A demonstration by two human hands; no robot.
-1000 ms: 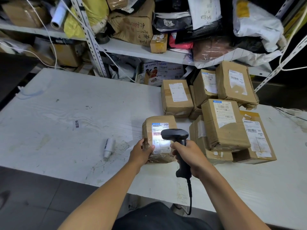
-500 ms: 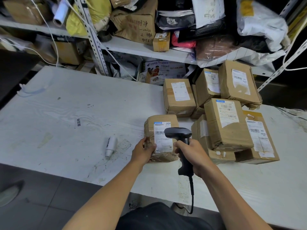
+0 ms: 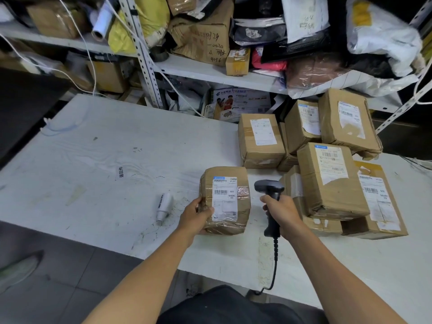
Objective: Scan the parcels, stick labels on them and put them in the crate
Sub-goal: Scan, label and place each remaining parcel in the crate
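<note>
One taped cardboard parcel [image 3: 225, 199] lies on the white bench [image 3: 98, 174] near its front edge, its white shipping label [image 3: 224, 198] facing up; the left hand [image 3: 195, 217] grips the parcel's near left corner, thumb on top of the box and fingers underneath. The right hand [image 3: 284, 212] is clenched round the handle of a black barcode scanner [image 3: 270, 195] (its head sits just right of the parcel, apart from it); the scanner's coiled cable [image 3: 275, 256] hangs down over the bench's front edge. Six or so further brown parcels [image 3: 332, 178] lie stacked to the right, all labelled, some leaning on one another. A white marker [image 3: 163, 206] lies on the bench left of the held parcel, apart from it; a small printed sticker [image 3: 121, 172] is on the bench further left. Behind the bench, metal shelving [image 3: 210, 71] holds boxes and bagged packets.
</note>
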